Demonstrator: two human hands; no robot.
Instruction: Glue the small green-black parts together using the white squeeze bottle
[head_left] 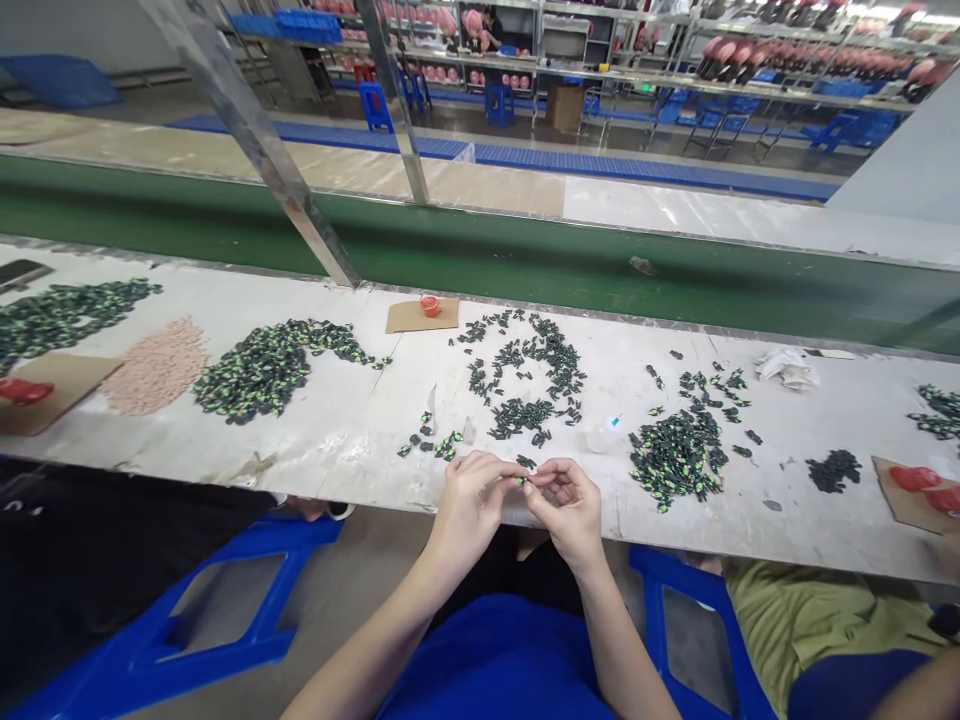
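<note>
My left hand and my right hand meet at the near edge of the white worktable. Both pinch one small dark green part between their fingertips. Just beyond the hands lie scattered dark green parts. A dense heap of the same parts sits to the right, and a small cluster lies to the left of the hands. A small clear bottle with a blue tip lies between the scatter and the heap.
A large green-black pile and a pink pile lie on the left. A red cup on cardboard sits at the table's far edge. A green conveyor belt runs behind. Blue stools flank me; a person in olive clothing sits on my right.
</note>
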